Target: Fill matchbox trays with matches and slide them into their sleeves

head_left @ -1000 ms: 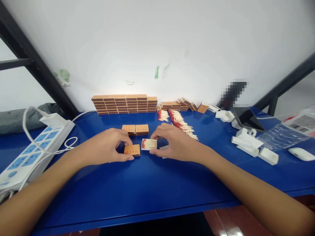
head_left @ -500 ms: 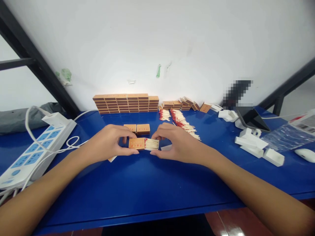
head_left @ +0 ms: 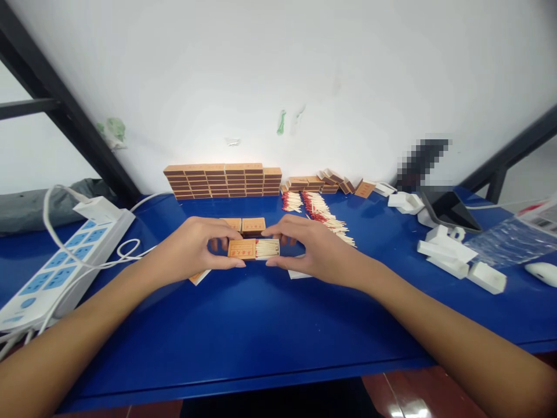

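Note:
Between my two hands is a half-open matchbox (head_left: 242,249), its tray (head_left: 267,249) of matches sticking out of the right side of the orange sleeve. My left hand (head_left: 202,247) grips the sleeve between thumb and fingers. With thumb and fingers, my right hand (head_left: 304,247) pinches the tray's right end. Just behind stand closed matchboxes (head_left: 253,225), one partly covered by my left hand. Under my left hand an orange and white piece (head_left: 199,277) pokes out, mostly hidden. A white piece (head_left: 299,274) lies partly beneath my right hand.
Stacked matchboxes (head_left: 221,181) line the wall, with loose sleeves (head_left: 335,179) to their right. Red-tipped matches (head_left: 322,209) lie in piles on the blue table (head_left: 261,337). On the left is a power strip (head_left: 65,261) with cables; white trays (head_left: 448,255) and a tablet (head_left: 450,210) are at right.
The tray has slid slightly further into the sleeve, and the matchbox has come up a little toward the boxes behind. More of the white piece by my right hand shows.

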### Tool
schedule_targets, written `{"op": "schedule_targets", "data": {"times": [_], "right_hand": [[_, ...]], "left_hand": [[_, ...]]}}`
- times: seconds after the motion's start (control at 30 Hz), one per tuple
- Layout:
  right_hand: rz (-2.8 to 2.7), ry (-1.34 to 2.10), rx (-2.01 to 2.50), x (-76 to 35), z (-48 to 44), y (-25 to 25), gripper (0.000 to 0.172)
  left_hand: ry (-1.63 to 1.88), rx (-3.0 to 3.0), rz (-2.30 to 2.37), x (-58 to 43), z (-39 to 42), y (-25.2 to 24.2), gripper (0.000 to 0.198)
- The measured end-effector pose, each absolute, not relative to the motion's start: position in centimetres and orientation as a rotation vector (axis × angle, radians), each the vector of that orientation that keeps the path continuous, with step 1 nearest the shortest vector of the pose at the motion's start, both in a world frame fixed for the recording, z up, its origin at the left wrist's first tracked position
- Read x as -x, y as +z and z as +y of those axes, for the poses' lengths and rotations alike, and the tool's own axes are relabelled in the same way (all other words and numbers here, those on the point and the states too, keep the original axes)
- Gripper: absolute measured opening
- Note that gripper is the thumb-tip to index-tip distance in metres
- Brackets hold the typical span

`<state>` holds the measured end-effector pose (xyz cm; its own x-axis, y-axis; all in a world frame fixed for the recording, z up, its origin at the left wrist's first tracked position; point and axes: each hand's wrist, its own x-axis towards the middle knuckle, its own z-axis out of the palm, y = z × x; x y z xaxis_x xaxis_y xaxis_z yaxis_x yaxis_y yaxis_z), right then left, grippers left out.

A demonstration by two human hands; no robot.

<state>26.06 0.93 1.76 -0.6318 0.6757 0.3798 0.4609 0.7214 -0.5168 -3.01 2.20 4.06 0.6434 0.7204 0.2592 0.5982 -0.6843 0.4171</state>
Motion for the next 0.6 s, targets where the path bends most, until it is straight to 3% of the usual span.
{"op": "schedule_targets", "data": {"times": [0.5,0.6], "right_hand": [[-2.428,0.536,0.803,-25.79,0.55,1.92,0.024],[-2.401,0.533,0.835,-25.77,0.32,2.2,0.029]], "left_hand": [[0.611,-2.521,1.039,2.77,1.75,4.19,0.033],[0.663,-2.475,1.033,2.77,1.78,4.13,0.03]]}}
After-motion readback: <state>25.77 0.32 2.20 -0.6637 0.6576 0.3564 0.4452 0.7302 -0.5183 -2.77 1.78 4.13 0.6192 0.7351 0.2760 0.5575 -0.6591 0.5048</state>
